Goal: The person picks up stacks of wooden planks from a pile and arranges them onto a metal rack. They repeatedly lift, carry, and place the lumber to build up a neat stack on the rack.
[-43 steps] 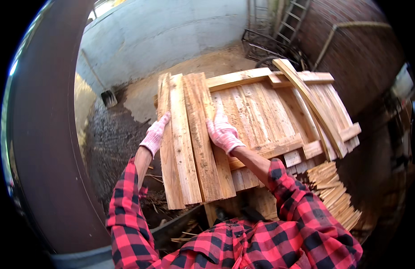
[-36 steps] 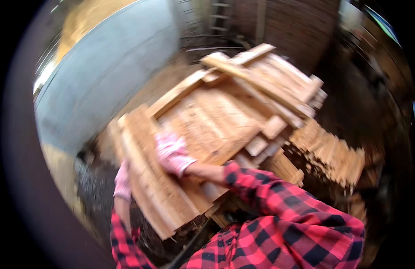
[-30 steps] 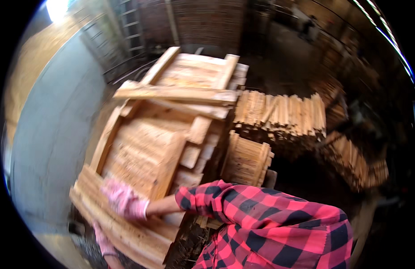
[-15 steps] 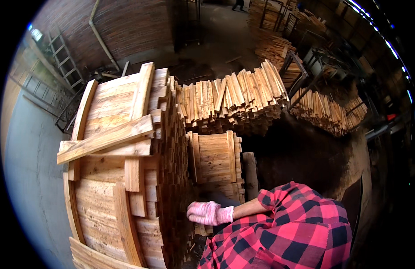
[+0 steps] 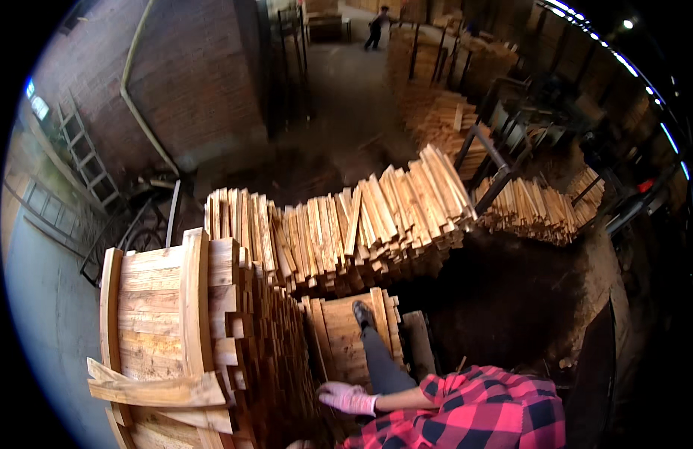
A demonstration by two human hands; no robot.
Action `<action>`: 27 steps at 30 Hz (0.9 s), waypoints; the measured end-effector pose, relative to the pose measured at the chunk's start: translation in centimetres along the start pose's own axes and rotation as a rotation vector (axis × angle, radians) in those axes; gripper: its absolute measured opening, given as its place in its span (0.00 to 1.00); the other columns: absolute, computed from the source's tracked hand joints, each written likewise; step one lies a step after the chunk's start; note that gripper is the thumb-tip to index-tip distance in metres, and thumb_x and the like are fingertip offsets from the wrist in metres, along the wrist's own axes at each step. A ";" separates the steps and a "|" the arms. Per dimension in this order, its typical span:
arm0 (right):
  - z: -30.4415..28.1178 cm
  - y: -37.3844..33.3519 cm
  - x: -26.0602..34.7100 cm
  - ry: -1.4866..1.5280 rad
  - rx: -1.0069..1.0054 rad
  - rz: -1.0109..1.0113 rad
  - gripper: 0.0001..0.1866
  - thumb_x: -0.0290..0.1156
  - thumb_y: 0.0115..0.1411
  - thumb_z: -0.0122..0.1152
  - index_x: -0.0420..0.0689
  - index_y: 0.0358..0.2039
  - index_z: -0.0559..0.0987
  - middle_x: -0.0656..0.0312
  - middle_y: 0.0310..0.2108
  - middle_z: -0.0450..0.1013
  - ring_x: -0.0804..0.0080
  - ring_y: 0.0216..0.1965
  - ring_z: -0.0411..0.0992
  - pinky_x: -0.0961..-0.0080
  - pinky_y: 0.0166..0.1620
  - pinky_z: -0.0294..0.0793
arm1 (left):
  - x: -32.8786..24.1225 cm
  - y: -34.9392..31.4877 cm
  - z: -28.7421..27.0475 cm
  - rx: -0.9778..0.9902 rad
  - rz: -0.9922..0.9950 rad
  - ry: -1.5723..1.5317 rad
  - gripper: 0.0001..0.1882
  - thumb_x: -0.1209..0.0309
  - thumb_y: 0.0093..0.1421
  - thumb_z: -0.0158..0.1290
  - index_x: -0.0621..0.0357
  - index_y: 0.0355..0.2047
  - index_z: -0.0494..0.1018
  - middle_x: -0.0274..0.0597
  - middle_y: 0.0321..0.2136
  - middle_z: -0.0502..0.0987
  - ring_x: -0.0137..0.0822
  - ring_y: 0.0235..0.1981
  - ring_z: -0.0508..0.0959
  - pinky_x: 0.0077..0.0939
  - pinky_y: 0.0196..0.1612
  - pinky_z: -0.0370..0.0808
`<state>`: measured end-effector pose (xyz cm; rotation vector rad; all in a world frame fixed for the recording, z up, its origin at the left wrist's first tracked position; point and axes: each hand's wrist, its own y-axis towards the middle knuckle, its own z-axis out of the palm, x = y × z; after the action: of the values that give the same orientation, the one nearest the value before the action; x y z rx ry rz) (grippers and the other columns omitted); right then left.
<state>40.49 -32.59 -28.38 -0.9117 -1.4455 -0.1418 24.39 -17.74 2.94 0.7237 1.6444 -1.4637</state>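
Note:
My right hand (image 5: 348, 398), in a pink-and-white knit glove, hangs beside the tall stack of wooden boards (image 5: 148, 299). Its fingers look loosely stretched out, with nothing visible in them. The sleeve above it is red-and-black checked. My foot, in a dark shoe (image 5: 363, 314), rests on a lower stack of boards (image 5: 341, 329). On top of the tall stack, a loose board (image 5: 155, 391) lies crosswise over other boards. My left hand cannot be made out; only a small pale shape, too cut off to name, shows at the bottom edge.
A long row of piled wooden slats (image 5: 324, 224) runs across ahead, with another slat pile (image 5: 529, 209) to the right. A metal frame (image 5: 496, 161) stands between them. Far off, a person (image 5: 375, 30) stands near more wood. A ladder (image 5: 88, 157) leans at the left by a brick wall (image 5: 189, 97).
The view has shifted up and forward, so the stacks sit lower in the picture. My foot has come into sight on the lower stack. The gloved right hand remains beside the tall stack.

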 end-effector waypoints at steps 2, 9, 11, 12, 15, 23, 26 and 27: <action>-4.4 2.3 -0.1 -0.056 -0.106 -0.075 0.25 0.51 0.66 0.51 0.42 0.50 0.76 0.49 0.47 0.76 0.52 0.51 0.74 0.64 0.54 0.72 | 7.5 7.8 2.0 -0.122 -0.097 -0.328 0.36 0.52 0.64 0.55 0.61 0.64 0.61 0.50 0.61 0.68 0.42 0.61 0.69 0.38 0.65 0.64; -24.3 11.7 -0.9 0.128 -0.301 0.199 0.20 0.44 0.67 0.55 0.43 0.52 0.76 0.51 0.46 0.77 0.58 0.50 0.75 0.68 0.55 0.70 | 13.6 43.1 9.5 -0.044 -0.397 -0.885 0.23 0.46 0.65 0.51 0.50 0.48 0.68 0.34 0.36 0.73 0.36 0.38 0.74 0.34 0.43 0.73; -28.0 14.2 -4.0 0.181 -0.361 0.267 0.20 0.43 0.66 0.56 0.44 0.52 0.76 0.51 0.45 0.78 0.59 0.50 0.75 0.68 0.55 0.71 | 13.6 49.4 11.8 -0.028 -0.518 -0.914 0.20 0.44 0.66 0.49 0.46 0.34 0.67 0.30 0.27 0.66 0.35 0.30 0.70 0.32 0.34 0.70; -29.3 15.5 -6.4 0.204 -0.414 0.283 0.19 0.43 0.66 0.57 0.44 0.51 0.76 0.51 0.45 0.78 0.59 0.50 0.75 0.68 0.54 0.71 | 14.2 52.2 12.6 -0.008 -0.558 -0.922 0.21 0.44 0.66 0.49 0.45 0.29 0.64 0.30 0.24 0.62 0.34 0.26 0.66 0.31 0.31 0.67; -33.5 19.3 -11.8 0.202 -0.419 0.455 0.23 0.45 0.67 0.56 0.43 0.55 0.74 0.53 0.50 0.77 0.59 0.53 0.74 0.70 0.56 0.70 | 17.7 61.2 13.9 0.080 -0.656 -1.002 0.26 0.42 0.66 0.48 0.43 0.20 0.59 0.29 0.19 0.54 0.33 0.19 0.57 0.30 0.24 0.58; -38.8 32.5 -29.8 -0.132 -0.401 0.598 0.34 0.53 0.64 0.54 0.45 0.63 0.67 0.50 0.59 0.71 0.54 0.60 0.69 0.65 0.61 0.66 | 38.3 86.7 13.3 -0.092 -0.784 -0.785 0.51 0.36 0.52 0.60 0.57 0.64 0.54 0.53 0.48 0.70 0.52 0.41 0.76 0.56 0.44 0.77; -38.5 39.4 -36.2 -0.216 -0.348 0.610 0.34 0.53 0.64 0.54 0.46 0.65 0.65 0.48 0.61 0.69 0.54 0.62 0.66 0.64 0.62 0.65 | 43.4 95.5 14.9 -0.239 -0.788 -0.791 0.51 0.36 0.52 0.61 0.56 0.64 0.55 0.54 0.53 0.69 0.51 0.39 0.78 0.52 0.39 0.79; -38.7 41.9 -36.6 -0.158 -0.298 0.663 0.35 0.52 0.64 0.56 0.46 0.65 0.64 0.47 0.62 0.67 0.53 0.63 0.65 0.64 0.63 0.65 | 45.4 97.9 14.6 -0.269 -0.721 -0.825 0.57 0.36 0.51 0.62 0.58 0.67 0.47 0.57 0.61 0.58 0.55 0.50 0.71 0.55 0.48 0.74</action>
<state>89.18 -43.73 -74.19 -1.6317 -1.2103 0.2197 85.63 -19.90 -87.11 -0.6427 1.4072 -1.6328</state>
